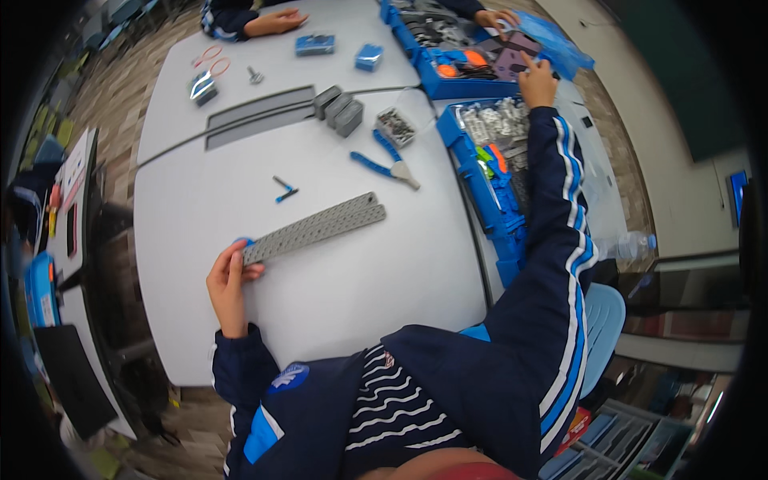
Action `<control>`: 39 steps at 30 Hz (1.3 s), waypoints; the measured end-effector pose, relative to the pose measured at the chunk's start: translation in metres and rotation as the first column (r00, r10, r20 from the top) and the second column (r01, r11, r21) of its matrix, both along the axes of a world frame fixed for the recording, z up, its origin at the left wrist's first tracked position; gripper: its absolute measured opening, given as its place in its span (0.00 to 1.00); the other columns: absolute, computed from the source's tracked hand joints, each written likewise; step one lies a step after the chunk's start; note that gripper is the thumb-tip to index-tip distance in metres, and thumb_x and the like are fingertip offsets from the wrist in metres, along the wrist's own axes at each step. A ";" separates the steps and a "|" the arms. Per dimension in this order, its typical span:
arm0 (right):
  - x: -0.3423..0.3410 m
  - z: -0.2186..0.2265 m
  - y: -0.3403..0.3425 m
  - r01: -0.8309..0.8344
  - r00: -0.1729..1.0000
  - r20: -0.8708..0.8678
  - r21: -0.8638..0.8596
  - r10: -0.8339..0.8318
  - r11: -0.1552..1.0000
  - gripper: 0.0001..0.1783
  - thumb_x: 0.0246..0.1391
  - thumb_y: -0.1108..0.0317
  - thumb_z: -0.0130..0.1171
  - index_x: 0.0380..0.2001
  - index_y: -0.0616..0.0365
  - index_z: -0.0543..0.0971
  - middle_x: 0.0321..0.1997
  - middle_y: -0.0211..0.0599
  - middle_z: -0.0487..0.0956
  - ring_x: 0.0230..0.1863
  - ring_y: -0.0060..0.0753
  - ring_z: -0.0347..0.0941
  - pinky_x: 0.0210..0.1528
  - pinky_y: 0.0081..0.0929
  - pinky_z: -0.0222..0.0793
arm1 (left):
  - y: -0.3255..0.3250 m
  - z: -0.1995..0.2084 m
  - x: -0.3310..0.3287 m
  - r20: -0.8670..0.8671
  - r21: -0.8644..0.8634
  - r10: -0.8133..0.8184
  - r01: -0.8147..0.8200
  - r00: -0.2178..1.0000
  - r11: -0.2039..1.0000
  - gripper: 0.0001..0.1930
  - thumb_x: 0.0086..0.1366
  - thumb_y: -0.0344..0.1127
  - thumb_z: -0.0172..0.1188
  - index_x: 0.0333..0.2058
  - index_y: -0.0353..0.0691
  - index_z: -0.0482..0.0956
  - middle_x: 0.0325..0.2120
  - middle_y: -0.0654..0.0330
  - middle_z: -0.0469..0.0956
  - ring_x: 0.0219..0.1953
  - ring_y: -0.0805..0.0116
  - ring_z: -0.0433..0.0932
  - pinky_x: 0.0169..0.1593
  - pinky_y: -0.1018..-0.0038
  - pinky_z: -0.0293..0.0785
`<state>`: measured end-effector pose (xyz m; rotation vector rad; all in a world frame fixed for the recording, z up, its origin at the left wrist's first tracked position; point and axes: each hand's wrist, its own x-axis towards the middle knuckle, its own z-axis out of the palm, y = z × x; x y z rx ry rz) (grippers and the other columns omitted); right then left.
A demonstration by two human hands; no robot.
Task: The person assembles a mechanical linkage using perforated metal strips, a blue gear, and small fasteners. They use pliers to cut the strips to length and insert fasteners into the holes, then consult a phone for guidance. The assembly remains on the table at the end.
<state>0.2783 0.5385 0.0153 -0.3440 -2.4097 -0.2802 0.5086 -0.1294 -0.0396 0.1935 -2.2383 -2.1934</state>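
Note:
My left hand [230, 284] is closed on the near end of grey perforated beams [316, 228], which lie side by side and slant up to the right over the table. A bit of blue shows beside its fingertips. Stretched far to the right, my right hand [538, 82] is over the blue parts boxes, fingers extended, the index reaching to a flat mauve piece [512, 62]. Whether it grips anything there is unclear. Blue-handled pliers [388, 166] and a small black-and-blue part [285, 190] rest on the table beyond the beams.
Near blue parts box [504, 232] and far blue parts box [448, 86] line the right side. Grey blocks [340, 110], a clear box of screws [395, 126] and orange-handled scissors [212, 64] lie further back. Another person's hands [276, 22] are at the far side.

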 end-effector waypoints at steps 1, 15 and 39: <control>0.002 0.007 -0.012 -0.001 0.999 0.039 -0.020 0.002 1.000 0.27 0.51 0.62 0.58 0.57 0.31 0.79 0.43 0.35 0.74 0.47 0.39 0.76 0.46 0.49 0.69 | -0.002 0.000 0.001 0.009 -0.019 0.010 -0.010 1.000 1.000 0.16 0.75 0.37 0.53 0.51 0.31 0.79 0.33 0.58 0.82 0.30 0.72 0.82 0.37 0.80 0.76; 0.199 0.065 -0.344 -0.664 0.129 0.399 -0.646 0.908 0.378 0.18 0.62 0.67 0.59 0.54 0.60 0.77 0.45 0.49 0.78 0.48 0.46 0.76 0.49 0.33 0.71 | 0.001 0.020 0.029 -0.068 0.237 0.011 0.006 0.998 0.971 0.15 0.75 0.35 0.52 0.50 0.29 0.78 0.42 0.54 0.81 0.35 0.64 0.85 0.40 0.75 0.81; 0.191 -0.015 -0.362 -0.578 0.660 0.038 -0.613 0.750 0.540 0.10 0.59 0.67 0.64 0.39 0.62 0.82 0.38 0.43 0.80 0.36 0.41 0.77 0.42 0.29 0.72 | 0.030 0.001 0.055 -0.046 0.447 -0.234 0.230 0.971 0.865 0.28 0.76 0.59 0.40 0.42 0.37 0.72 0.40 0.46 0.81 0.38 0.59 0.84 0.45 0.65 0.82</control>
